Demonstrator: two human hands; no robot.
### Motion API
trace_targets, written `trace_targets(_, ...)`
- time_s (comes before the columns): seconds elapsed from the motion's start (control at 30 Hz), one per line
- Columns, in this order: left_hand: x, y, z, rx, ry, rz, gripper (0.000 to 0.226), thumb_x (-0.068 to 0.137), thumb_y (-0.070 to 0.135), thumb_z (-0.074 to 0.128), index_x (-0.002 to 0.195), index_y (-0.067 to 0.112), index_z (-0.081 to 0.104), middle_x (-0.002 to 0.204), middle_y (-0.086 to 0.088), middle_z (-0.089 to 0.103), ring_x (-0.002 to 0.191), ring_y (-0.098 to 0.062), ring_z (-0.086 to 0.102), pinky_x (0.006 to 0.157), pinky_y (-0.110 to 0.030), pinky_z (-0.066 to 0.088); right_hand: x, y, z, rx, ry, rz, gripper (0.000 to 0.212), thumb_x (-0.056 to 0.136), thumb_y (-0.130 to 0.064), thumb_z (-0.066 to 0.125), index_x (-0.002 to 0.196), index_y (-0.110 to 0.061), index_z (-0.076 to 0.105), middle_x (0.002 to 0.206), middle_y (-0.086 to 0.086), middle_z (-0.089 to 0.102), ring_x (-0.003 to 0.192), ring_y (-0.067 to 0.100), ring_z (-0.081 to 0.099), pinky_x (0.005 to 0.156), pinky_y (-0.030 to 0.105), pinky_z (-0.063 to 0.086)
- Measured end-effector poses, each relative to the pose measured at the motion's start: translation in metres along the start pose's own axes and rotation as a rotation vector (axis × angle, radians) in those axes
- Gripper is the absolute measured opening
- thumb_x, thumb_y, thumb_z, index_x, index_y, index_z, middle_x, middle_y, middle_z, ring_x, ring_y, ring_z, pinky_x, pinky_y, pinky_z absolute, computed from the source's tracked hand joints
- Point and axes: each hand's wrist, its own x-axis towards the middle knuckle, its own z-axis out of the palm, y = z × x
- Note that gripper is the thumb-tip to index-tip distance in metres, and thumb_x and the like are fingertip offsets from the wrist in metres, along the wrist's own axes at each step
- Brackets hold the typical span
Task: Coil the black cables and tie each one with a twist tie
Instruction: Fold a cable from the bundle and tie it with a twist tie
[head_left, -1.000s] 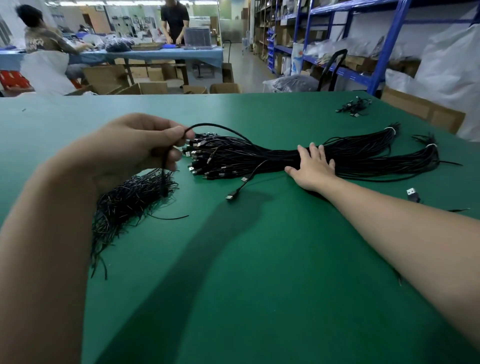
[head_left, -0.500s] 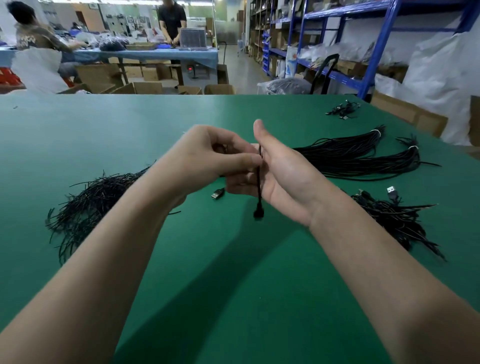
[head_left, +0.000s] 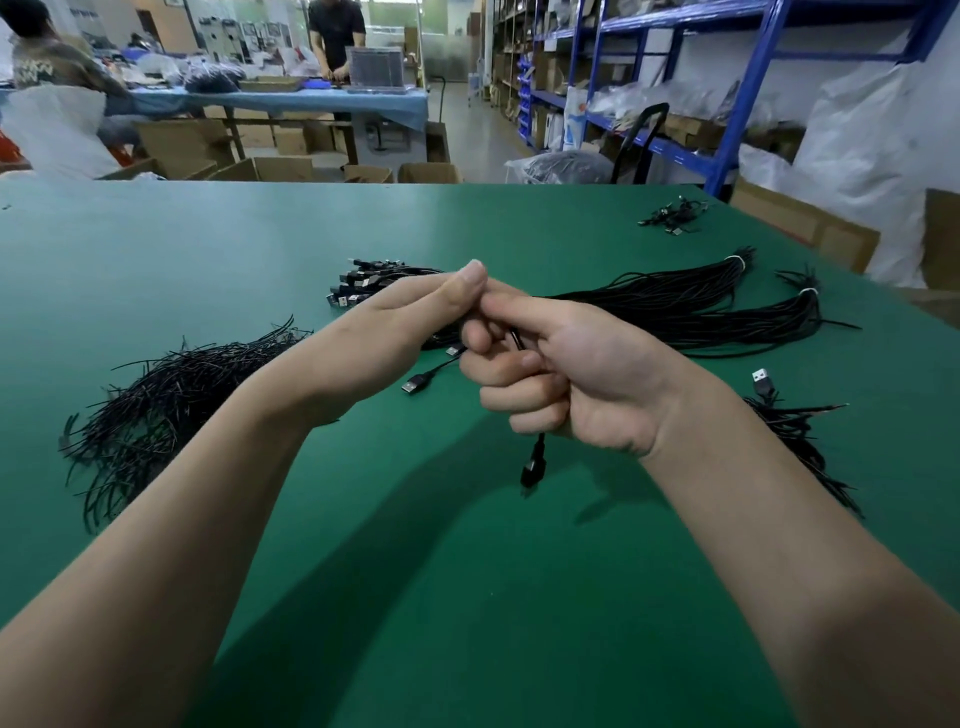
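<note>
Green table (head_left: 467, 597) under me; no writing I can read. My right hand (head_left: 587, 379) has curled from open palm into a fist around one black cable (head_left: 535, 457), plug dangling. My left hand (head_left: 410, 332) pinches its upper end.

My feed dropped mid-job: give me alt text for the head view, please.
Both hands meet above the green table, the right hand fisted around one black cable whose plug dangles below, the left hand pinching at it. Twist ties lie left; bundled cables lie behind.
</note>
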Motion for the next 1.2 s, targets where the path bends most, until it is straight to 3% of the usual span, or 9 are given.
trace_targets(0.07, 0.0, 0.001, 0.003, -0.015, 0.032, -0.001, 0.052, 0.106, 0.039, 0.03, 0.115, 0.005, 0.067, 0.111, -0.023, 0.069, 0.101, -0.021, 0.066, 0.095, -0.026, 0.048, -0.002, -0.001, 0.001, -0.015, -0.042, 0.007, 0.044, 0.106, -0.048, 0.033, 0.076, -0.019, 0.049, 0.056, -0.008, 0.021, 0.04, 0.003, 0.014, 0.034, 0.016, 0.012)
trace_targets(0.17, -0.001, 0.01, -0.001, 0.071, 0.185, 0.082, 0.043, 0.105, 0.039, 0.036, 0.095, 0.015, 0.071, 0.085, -0.004, 0.072, 0.08, -0.007, 0.062, 0.074, -0.02, 0.047, -0.006, -0.001, -0.002, -0.133, -0.056, -0.02, 0.042, 0.107, -0.044, 0.034, 0.076, -0.02, 0.048, 0.06, -0.006, 0.018, 0.043, 0.004, 0.013, 0.036, 0.017, 0.011)
trace_targets(0.23, -0.002, 0.017, -0.008, 0.208, 0.257, 0.158, 0.035, 0.106, 0.034, 0.043, 0.092, 0.017, 0.07, 0.082, -0.015, 0.067, 0.074, -0.021, 0.059, 0.066, -0.035, 0.045, -0.012, -0.003, -0.006, -0.211, -0.057, -0.044, 0.04, 0.107, -0.04, 0.035, 0.075, -0.02, 0.047, 0.061, -0.006, 0.018, 0.043, 0.005, 0.013, 0.037, 0.017, 0.012)
trace_targets(0.3, -0.005, 0.027, -0.012, 0.414, 0.293, 0.252, 0.027, 0.104, 0.032, 0.051, 0.089, 0.017, 0.069, 0.079, -0.012, 0.064, 0.072, -0.022, 0.056, 0.067, -0.039, 0.044, -0.018, -0.007, -0.01, -0.267, -0.062, -0.066, 0.038, 0.106, -0.039, 0.038, 0.075, -0.02, 0.048, 0.061, -0.005, 0.019, 0.043, 0.005, 0.014, 0.038, 0.016, 0.013)
trace_targets(0.37, -0.006, 0.037, -0.013, 0.601, 0.319, 0.331, 0.022, 0.101, 0.03, 0.058, 0.086, 0.017, 0.069, 0.077, 0.002, 0.06, 0.073, -0.01, 0.051, 0.067, -0.025, 0.04, -0.024, -0.013, -0.012, -0.32, -0.064, -0.088, 0.037, 0.104, -0.04, 0.04, 0.074, -0.02, 0.05, 0.06, -0.005, 0.02, 0.043, 0.006, 0.014, 0.038, 0.016, 0.015)
trace_targets(0.53, -0.011, 0.053, -0.011, 0.784, 0.398, 0.445, 0.028, 0.097, 0.031, 0.068, 0.087, 0.006, 0.076, 0.076, -0.004, 0.051, 0.075, -0.019, 0.043, 0.069, -0.027, 0.03, -0.035, -0.022, -0.011, -0.453, -0.047, -0.123, 0.038, 0.101, -0.04, 0.044, 0.071, -0.018, 0.054, 0.057, -0.002, 0.02, 0.044, 0.01, 0.014, 0.041, 0.02, 0.013)
trace_targets(0.8, -0.013, 0.069, -0.004, 0.872, 0.542, 0.615, 0.036, 0.096, 0.038, 0.071, 0.082, 0.006, 0.077, 0.074, -0.008, 0.053, 0.073, -0.023, 0.046, 0.064, -0.036, 0.037, -0.061, -0.042, -0.01, -0.628, -0.036, -0.202, 0.04, 0.098, -0.044, 0.049, 0.067, -0.02, 0.058, 0.054, -0.005, 0.034, 0.044, 0.009, 0.024, 0.04, 0.02, 0.016)
trace_targets(0.97, -0.013, 0.062, -0.01, 0.586, 0.558, 0.46, 0.034, 0.099, 0.042, 0.06, 0.08, 0.016, 0.073, 0.069, 0.015, 0.049, 0.063, -0.002, 0.043, 0.062, -0.018, 0.031, -0.075, -0.05, -0.01, -0.642, -0.045, -0.286, 0.039, 0.093, -0.045, 0.049, 0.064, -0.021, 0.057, 0.054, -0.005, 0.035, 0.043, 0.008, 0.027, 0.041, 0.022, 0.016)
trace_targets(1.2, -0.017, 0.069, -0.029, 0.464, 0.583, 0.476, 0.014, 0.1, 0.046, 0.06, 0.092, 0.037, 0.068, 0.066, 0.021, 0.051, 0.06, -0.002, 0.039, 0.057, -0.02, 0.028, -0.078, -0.051, -0.017, -0.566, -0.104, -0.272, 0.038, 0.095, -0.041, 0.047, 0.066, -0.019, 0.056, 0.056, -0.004, 0.028, 0.044, 0.01, 0.02, 0.042, 0.026, 0.011)
